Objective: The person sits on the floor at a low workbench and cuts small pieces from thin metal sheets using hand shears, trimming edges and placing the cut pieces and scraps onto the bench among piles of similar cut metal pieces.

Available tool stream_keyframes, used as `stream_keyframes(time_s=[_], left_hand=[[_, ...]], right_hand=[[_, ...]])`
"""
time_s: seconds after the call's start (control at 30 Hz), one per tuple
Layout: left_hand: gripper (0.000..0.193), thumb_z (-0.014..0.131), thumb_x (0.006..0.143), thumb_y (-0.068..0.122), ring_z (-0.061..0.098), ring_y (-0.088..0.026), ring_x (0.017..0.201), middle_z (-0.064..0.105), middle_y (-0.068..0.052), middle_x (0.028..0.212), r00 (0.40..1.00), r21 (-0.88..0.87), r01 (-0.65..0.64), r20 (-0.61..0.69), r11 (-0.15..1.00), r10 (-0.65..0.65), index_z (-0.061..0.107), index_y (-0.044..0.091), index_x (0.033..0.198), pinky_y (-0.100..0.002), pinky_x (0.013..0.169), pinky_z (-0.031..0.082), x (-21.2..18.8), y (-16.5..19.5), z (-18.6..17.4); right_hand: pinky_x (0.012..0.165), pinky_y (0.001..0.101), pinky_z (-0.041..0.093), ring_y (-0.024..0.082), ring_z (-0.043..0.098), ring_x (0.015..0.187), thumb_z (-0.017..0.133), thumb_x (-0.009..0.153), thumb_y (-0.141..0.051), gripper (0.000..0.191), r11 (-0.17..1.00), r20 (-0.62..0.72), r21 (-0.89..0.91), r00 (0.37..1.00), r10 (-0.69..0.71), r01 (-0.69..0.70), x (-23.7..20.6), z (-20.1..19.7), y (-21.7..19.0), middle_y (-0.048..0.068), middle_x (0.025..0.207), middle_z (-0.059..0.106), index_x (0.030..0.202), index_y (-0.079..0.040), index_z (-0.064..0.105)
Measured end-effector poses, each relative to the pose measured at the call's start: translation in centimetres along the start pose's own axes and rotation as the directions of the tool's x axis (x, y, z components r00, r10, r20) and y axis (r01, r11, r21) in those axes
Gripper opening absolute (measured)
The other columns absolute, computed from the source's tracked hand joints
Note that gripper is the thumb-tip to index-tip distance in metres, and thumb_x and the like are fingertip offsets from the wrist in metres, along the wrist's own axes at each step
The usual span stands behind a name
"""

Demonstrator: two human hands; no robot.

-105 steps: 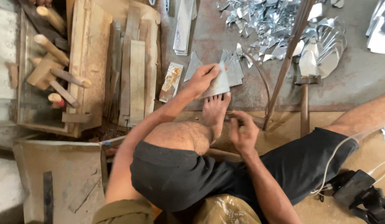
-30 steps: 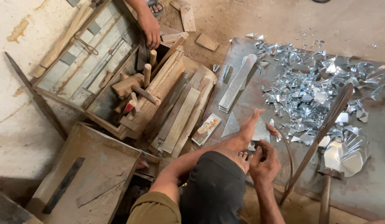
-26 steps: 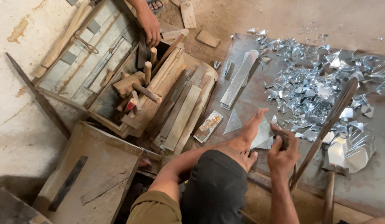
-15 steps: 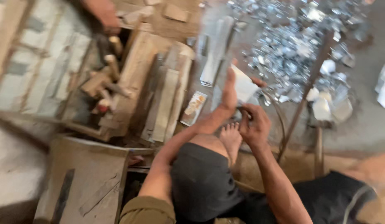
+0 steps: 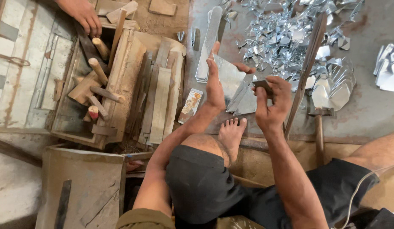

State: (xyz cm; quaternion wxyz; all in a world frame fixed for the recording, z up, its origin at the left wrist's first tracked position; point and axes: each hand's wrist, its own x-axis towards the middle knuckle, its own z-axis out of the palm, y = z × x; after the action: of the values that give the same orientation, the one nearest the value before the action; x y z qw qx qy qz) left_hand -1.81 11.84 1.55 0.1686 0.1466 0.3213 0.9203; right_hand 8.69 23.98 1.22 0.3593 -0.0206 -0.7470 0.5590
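My left hand (image 5: pixel 217 80) grips a flat, shiny metal sheet piece (image 5: pixel 229 75) and holds it up above the floor. My right hand (image 5: pixel 271 101) is closed on a small dark tool (image 5: pixel 262 84) touching the right edge of that piece. More cut metal sheets (image 5: pixel 244 102) lie fanned out just below both hands. My bare foot (image 5: pixel 231 135) rests on the ground under them, with my knee in dark shorts nearer the camera.
A heap of shiny metal scraps (image 5: pixel 286 38) lies beyond my hands. A long rod (image 5: pixel 305 72) and a hammer (image 5: pixel 319 127) are to the right. A wooden tray with wooden-handled tools (image 5: pixel 97 89) is on the left, where another person's hand (image 5: pixel 84 17) reaches in. A small printed packet (image 5: pixel 189 105) lies beside the wooden slats.
My left hand lifted the metal sheet piece up from the pile and my right hand came against its edge with the tool. The camera view swung and settled closer.
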Motion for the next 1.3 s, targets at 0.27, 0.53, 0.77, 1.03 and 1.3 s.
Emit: stream_keyframes(time_s=[0.27, 0.53, 0.77, 1.03, 1.3], left_hand=[[0.081, 0.035, 0.116, 0.065, 0.064, -0.034, 0.098, 0.070, -0.025, 0.105, 0.998, 0.201, 0.012, -0.066, 0.980, 0.001, 0.010, 0.012, 0.172, -0.046, 0.095, 0.051, -1.3, -1.8, -1.2], [0.092, 0.037, 0.101, 0.072, 0.071, -0.040, 0.091, 0.066, -0.022, 0.092, 0.986, 0.024, 0.058, -0.159, 0.998, -0.053, -0.006, 0.025, 0.167, -0.053, 0.085, 0.058, -1.0, -2.4, -0.4], [0.081, 0.039, 0.107, 0.064, 0.071, -0.038, 0.084, 0.064, -0.020, 0.087, 0.976, -0.033, 0.012, -0.215, 0.999, -0.019, 0.003, 0.022, 0.167, -0.055, 0.085, 0.057, -0.4, -5.3, -3.5], [0.047, 0.052, 0.105, 0.035, 0.068, -0.031, 0.078, 0.068, -0.023, 0.090, 0.910, 0.251, 0.389, -0.257, 0.886, -0.327, 0.024, 0.014, 0.137, -0.048, 0.077, 0.054, -1.4, -8.3, -10.7], [0.044, 0.075, 0.085, 0.029, 0.075, -0.033, 0.096, 0.077, -0.019, 0.103, 0.691, 0.982, 0.015, 0.124, 0.186, -0.712, 0.069, 0.007, 0.122, -0.043, 0.080, 0.056, -7.9, -1.7, -12.5]], right_hand=[[0.081, 0.0306, 0.059, 0.017, 0.074, 0.095, 0.061, 0.104, 0.007, 0.023, 0.996, 0.020, -0.079, 0.999, -0.043, 0.045, 0.3, 1.5, 1.3, 0.014, 0.106, 0.074, 0.127, 0.001, 0.058], [0.067, 0.0292, 0.052, 0.019, 0.066, 0.076, 0.063, 0.098, 0.006, 0.017, 0.978, 0.081, -0.185, 0.993, -0.086, 0.100, -2.4, 2.1, 0.0, 0.012, 0.093, 0.069, 0.113, -0.002, 0.066], [0.072, 0.0315, 0.053, 0.021, 0.067, 0.078, 0.062, 0.098, 0.009, 0.019, 0.980, 0.133, -0.172, 0.988, -0.075, 0.097, -4.3, 2.3, 0.2, 0.013, 0.096, 0.069, 0.114, -0.001, 0.065], [0.089, 0.0304, 0.056, 0.019, 0.069, 0.102, 0.063, 0.102, 0.003, 0.034, 0.966, 0.148, 0.057, 0.959, 0.241, -0.252, -9.7, 0.9, 1.4, 0.014, 0.111, 0.068, 0.134, 0.000, 0.053], [0.083, 0.0313, 0.055, 0.020, 0.070, 0.095, 0.063, 0.101, 0.000, 0.036, 0.877, 0.109, 0.012, 0.872, 0.477, -0.481, -11.2, -2.4, 3.7, 0.015, 0.108, 0.072, 0.136, 0.001, 0.053]])
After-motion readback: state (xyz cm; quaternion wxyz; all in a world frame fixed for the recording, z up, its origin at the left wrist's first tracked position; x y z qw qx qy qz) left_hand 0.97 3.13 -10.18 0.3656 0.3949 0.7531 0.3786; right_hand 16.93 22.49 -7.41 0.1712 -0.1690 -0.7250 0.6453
